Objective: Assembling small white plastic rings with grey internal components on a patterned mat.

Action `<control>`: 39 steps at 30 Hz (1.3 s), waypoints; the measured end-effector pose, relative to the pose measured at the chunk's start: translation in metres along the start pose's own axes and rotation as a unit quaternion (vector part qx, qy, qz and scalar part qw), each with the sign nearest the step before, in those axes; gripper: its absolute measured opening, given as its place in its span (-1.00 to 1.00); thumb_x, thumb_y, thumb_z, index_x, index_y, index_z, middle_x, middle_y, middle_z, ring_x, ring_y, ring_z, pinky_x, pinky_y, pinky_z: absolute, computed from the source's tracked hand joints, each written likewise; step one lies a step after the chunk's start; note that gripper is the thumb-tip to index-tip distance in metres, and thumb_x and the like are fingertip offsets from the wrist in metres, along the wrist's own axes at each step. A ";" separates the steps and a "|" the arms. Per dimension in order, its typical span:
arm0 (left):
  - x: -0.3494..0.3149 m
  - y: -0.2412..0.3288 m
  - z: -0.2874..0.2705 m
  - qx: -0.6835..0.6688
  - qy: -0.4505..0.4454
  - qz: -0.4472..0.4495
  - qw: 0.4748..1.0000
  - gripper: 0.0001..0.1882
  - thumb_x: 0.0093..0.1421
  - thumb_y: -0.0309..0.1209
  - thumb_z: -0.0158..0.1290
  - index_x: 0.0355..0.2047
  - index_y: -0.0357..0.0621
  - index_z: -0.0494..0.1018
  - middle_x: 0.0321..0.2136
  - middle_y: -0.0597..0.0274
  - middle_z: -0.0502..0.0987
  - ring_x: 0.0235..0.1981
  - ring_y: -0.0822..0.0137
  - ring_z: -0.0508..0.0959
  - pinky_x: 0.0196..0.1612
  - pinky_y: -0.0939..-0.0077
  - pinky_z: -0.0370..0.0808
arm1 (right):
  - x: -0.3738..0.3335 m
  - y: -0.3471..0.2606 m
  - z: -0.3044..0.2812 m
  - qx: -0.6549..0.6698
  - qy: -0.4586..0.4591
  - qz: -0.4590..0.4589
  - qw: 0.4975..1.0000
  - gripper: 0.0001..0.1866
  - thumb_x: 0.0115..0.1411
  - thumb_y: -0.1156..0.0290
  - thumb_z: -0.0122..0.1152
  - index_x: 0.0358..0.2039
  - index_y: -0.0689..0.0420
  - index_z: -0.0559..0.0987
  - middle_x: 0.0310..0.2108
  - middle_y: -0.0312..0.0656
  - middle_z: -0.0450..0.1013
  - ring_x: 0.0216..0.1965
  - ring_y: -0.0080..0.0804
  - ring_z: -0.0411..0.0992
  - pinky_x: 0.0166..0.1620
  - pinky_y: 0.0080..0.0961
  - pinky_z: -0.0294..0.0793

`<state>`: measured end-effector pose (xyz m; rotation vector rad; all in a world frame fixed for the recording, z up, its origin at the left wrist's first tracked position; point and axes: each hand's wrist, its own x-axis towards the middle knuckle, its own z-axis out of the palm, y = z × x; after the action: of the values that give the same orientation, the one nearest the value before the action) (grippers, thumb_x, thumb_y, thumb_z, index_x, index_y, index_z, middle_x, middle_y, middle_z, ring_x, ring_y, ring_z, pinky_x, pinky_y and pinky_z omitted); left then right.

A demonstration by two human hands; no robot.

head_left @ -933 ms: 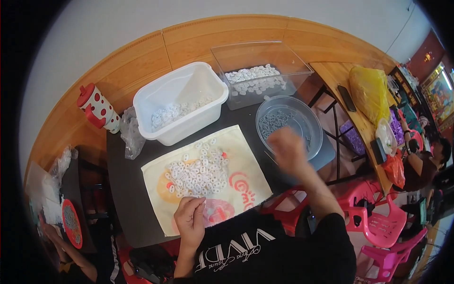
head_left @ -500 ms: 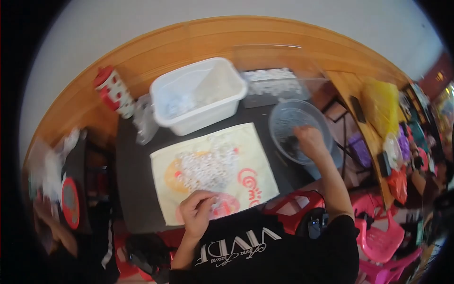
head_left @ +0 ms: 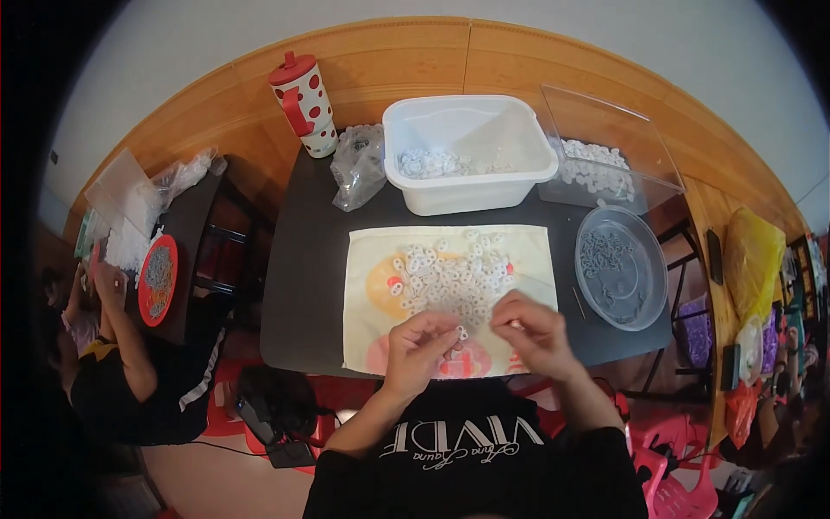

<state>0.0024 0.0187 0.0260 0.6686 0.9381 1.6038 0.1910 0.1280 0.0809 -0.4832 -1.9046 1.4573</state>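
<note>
My left hand (head_left: 417,353) pinches a small white two-holed plastic piece (head_left: 462,332) between thumb and fingers, over the near edge of a cream printed towel (head_left: 363,259). Just to its right, my right hand (head_left: 538,333) is closed in a pinch; a tiny pale bit shows at its fingertips, too small to name. A loose heap of similar white two-holed pieces (head_left: 441,278) covers the middle of the towel. Right of the towel stands a round clear tub (head_left: 627,310) with small dark grey parts (head_left: 605,251) inside.
A white basin (head_left: 467,197) with more white pieces stands at the back. Beside it are a clear lidded box (head_left: 596,169) of white parts, a plastic bag (head_left: 359,169) and a spotted tumbler (head_left: 304,104). A thin stick (head_left: 579,303) lies by the tub. Another person (head_left: 138,372) works at the left table.
My right hand has left the round tub and come back beside my left hand over the towel. The whole view has shifted, with the table now further right.
</note>
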 end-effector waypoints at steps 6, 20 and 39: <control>-0.003 -0.001 -0.001 -0.002 -0.006 0.018 1.000 -0.84 0.28 -0.66 0.12 -0.13 -0.32 0.55 -0.31 0.14 0.65 -0.36 0.46 0.62 -0.33 0.66 0.50 | 0.001 0.024 0.031 0.030 0.025 -0.024 0.999 -0.86 0.18 0.76 0.18 -0.25 0.30 0.57 -0.28 -0.13 0.49 -0.24 -0.40 0.46 -0.18 -0.56 0.41; -0.005 -0.001 -0.002 -0.016 -0.004 0.029 0.999 -0.84 0.28 -0.66 0.11 -0.13 -0.34 0.55 -0.30 0.13 0.66 -0.33 0.43 0.64 -0.31 0.65 0.54 | 0.000 0.024 0.041 -0.037 0.043 -0.038 0.998 -0.88 0.18 0.76 0.15 -0.28 0.31 0.54 -0.32 -0.12 0.49 -0.29 -0.33 0.46 -0.21 -0.51 0.43; -0.008 0.004 0.004 0.196 0.017 0.176 0.965 -0.87 0.25 -0.69 0.15 -0.19 -0.36 0.57 -0.35 0.22 0.62 -0.38 0.53 0.59 -0.35 0.68 0.52 | 0.002 0.021 0.042 -0.128 0.000 -0.071 0.989 -0.91 0.20 0.71 0.17 -0.29 0.28 0.51 -0.39 -0.05 0.43 -0.37 -0.13 0.44 -0.31 -0.38 0.39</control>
<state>0.0057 0.0116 0.0321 1.1363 1.2304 1.7567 0.1576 0.1070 0.0558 -0.4536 -2.0937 1.1281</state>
